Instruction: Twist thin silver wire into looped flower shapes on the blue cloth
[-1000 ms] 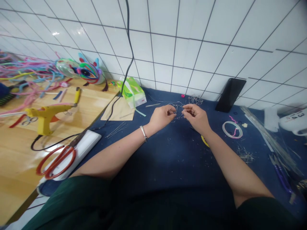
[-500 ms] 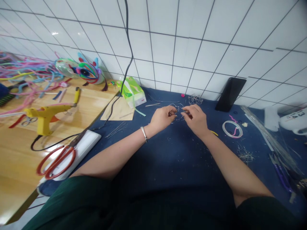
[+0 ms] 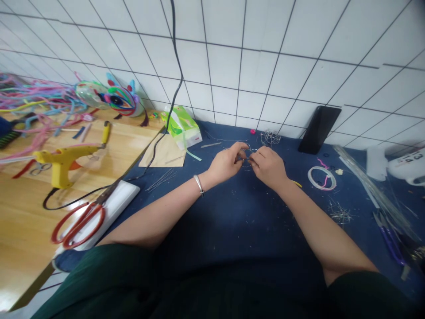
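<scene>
Thin silvery wire bent into loops shows between my two hands, above the dark blue table cover. My left hand, with a silver bracelet at its wrist, pinches the wire from the left. From the right, my right hand has its fingers closed on the same wire, knuckles up. The fingertips nearly meet, and the exact grip points are too small to make out. Just behind the hands lies a tangle of wire with a small pink piece beside it.
Straight wires, brown paper and a green tissue pack lie left. Orange-handled scissors rest on a white box near a yellow glue gun. A phone, clear ring and purple-handled pliers are right.
My hands have come closer together around the wire. The left fingers have lifted and curled a little, and the right hand has shifted slightly left.
</scene>
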The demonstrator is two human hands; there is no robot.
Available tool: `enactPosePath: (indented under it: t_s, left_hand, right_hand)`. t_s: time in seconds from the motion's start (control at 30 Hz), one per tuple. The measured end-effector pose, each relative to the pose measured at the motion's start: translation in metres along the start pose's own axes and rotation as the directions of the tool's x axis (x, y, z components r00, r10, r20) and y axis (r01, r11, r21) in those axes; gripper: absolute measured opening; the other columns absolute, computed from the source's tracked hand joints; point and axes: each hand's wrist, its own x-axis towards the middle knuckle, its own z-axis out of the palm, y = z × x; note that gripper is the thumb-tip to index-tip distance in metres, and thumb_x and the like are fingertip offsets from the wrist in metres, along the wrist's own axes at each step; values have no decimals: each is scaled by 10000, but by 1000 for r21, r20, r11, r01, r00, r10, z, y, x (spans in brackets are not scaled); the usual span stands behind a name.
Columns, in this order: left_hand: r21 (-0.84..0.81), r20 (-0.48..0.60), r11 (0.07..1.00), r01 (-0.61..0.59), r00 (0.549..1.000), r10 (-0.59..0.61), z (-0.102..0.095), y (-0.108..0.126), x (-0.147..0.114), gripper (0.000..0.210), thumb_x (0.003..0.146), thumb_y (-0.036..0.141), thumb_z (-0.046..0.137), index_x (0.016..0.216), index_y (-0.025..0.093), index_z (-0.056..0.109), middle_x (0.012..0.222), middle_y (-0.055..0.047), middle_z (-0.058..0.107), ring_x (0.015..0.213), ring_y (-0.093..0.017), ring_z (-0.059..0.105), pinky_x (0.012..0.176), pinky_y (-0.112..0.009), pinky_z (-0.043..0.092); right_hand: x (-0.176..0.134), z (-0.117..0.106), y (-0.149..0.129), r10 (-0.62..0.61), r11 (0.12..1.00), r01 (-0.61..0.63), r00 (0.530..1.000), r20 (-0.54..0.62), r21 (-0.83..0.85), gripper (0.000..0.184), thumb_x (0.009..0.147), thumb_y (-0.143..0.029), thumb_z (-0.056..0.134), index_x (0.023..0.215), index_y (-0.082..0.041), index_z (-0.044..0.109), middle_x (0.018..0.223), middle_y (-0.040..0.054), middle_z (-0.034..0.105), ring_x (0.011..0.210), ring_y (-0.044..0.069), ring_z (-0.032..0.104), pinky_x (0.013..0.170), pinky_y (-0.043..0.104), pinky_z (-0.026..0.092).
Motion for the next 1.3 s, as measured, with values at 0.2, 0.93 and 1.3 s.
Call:
enactPosePath:
  t_s: [0.2,0.93,1.3]
  left_hand:
    - [194,-38,972,-131,989,141,0,-3,3,421,744,48,550,1133,205,512,904,-13,683,888,-198,575,826,-347,433]
    - [-353,-209,929,112,958,-195,5,-40,10,156,832,216,554,985,188,565,840,-17,597,707,-99,527,674,-239,443]
    - [-674,-205,730,113,921,-332,24,-20,-1,156,790,120,514,931,188,507,1084,-55,585,991,-120,570,859,-271,476]
  right_hand:
    - [1,-2,-5,18,998,-10,991,132,-57,269,930,-251,428,1108,-147,601,906,100,557,843,220,489,713,326,365]
    - [-7,40,11,444,706,-445,884,145,551,33,755,-200,606,763,-199,637,737,-16,522,638,114,489,635,260,400]
    - [-7,23,5,489,716,-372,871,-44,590,102,803,-255,565,808,-195,647,770,7,572,683,135,503,676,283,429]
